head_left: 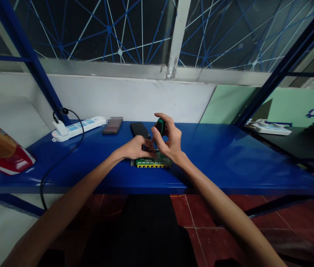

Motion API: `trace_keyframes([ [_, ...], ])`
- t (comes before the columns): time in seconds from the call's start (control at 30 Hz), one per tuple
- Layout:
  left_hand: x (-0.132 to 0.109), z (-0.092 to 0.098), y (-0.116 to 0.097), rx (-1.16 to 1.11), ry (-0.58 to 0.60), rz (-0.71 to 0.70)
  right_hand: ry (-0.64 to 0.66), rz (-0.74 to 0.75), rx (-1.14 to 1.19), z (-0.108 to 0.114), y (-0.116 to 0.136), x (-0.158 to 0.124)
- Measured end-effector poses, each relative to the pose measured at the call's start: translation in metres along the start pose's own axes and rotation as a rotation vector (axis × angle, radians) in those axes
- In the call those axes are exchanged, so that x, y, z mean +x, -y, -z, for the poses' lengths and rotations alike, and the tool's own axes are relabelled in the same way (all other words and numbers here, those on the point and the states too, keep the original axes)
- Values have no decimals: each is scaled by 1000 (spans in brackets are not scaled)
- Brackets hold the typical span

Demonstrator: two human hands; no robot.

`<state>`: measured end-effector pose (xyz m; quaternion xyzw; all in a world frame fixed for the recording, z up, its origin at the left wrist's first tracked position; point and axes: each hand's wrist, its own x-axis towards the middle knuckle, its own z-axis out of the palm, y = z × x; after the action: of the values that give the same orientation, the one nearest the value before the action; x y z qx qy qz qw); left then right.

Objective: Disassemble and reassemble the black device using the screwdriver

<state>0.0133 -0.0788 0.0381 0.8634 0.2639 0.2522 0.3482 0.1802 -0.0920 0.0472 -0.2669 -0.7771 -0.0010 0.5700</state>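
On the blue table lies a green circuit board [142, 162] with a row of yellow connectors [154, 166] along its near edge. My right hand [171, 138] grips a screwdriver [160, 126] with a green and black handle, held upright over the board. Its thin shaft points down toward the board; the tip is hard to make out. My left hand [135, 147] rests at the board's left side, fingers closed near the screwdriver's tip. Whatever those fingers pinch, if anything, is hidden. Just behind the left hand is a black flat box-like object [140, 129].
A white power strip [79, 128] with a black cable [76, 148] lies at the back left, beside a dark phone [112, 126]. A red and orange package [3, 152] stands at the far left. Blue frame posts [268, 81] rise on both sides of the table [215, 159].
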Motion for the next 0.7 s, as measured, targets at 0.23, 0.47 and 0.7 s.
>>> trace_keyframes([
  [0.23, 1, 2, -1, 5, -2, -28, 8, -28, 54, 1, 3, 1],
  [0.47, 0, 4, -1, 5, 102, -46, -8, -11, 8, 1, 2, -1],
  [0.7, -2, 2, 2, 32, -42, -21, -106, 47, -57, -1, 3, -2],
])
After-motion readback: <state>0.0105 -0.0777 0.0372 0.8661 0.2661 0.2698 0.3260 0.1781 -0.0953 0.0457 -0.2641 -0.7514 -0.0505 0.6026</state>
